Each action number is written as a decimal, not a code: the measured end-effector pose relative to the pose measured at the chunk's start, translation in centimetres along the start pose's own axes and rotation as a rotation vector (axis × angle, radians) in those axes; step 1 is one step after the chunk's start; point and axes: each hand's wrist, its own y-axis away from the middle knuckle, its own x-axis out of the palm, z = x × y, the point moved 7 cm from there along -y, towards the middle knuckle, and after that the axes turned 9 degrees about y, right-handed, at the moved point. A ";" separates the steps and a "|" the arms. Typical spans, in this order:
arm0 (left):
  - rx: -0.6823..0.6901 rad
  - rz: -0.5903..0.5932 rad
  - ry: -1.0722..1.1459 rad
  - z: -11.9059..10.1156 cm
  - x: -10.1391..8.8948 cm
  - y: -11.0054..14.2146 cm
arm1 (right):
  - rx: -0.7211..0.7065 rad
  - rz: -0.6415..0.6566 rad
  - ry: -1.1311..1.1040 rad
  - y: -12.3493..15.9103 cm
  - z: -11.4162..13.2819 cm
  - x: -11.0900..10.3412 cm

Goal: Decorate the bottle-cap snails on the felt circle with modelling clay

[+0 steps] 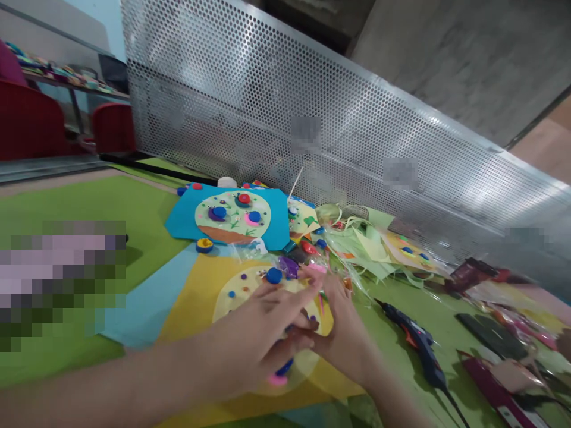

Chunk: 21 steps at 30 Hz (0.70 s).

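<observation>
- The yellow sheet lay on the green tabletop directly below both hands, partly over a light blue sheet.
- On it sat the pale disc, dotted with small coloured pieces; a blue cap stood near its far edge, and a pink piece showed close under the left hand.
- The left hand reached in from the side over the disc, its fingers bent and spread toward the other hand.
- The right hand met it there, thumb and fingers curved inward, so that the fingertips came together above the disc.
- Whether those fingertips pinched a small piece could not be told; the fingers overlapped and that patch was blurred.
- The step in hand looked like shaping or placing a small decoration on the disc, judging by the pose.
- The next move seemed to call for a light, steady touch, with the wrists clear of the pieces already on the disc.
- Beyond lay a blue card bearing a similar decorated round, which could serve as a guide.
- A glue gun rested to the right of the right hand, untouched.
</observation>
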 end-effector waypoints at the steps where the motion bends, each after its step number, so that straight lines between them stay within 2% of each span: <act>1: 0.031 0.049 -0.071 -0.4 0.5 0.1 | -0.021 0.006 -0.003 0.1 0.3 0.2; 3: 0.083 0.126 -0.176 -1.0 1.2 0.3 | -0.057 0.029 0.005 0.2 0.7 0.4; 5: 0.118 0.140 -0.219 -1.3 1.2 0.3 | -0.061 0.028 0.030 0.2 0.6 0.3; 10: 0.153 0.005 -0.186 -1.7 0.1 0.2 | -0.024 -0.052 0.114 -0.3 0.2 -0.8; 15: 0.188 0.141 -0.341 -2.1 1.7 0.6 | -0.148 -0.066 0.140 -0.1 1.2 -0.8; 19: 0.171 0.033 -0.308 -2.2 0.9 0.6 | -0.105 -0.116 0.155 0.0 0.7 -1.4; 21: 0.182 0.037 -0.318 -2.2 1.2 0.6 | -0.130 -0.116 0.145 0.0 1.0 -1.3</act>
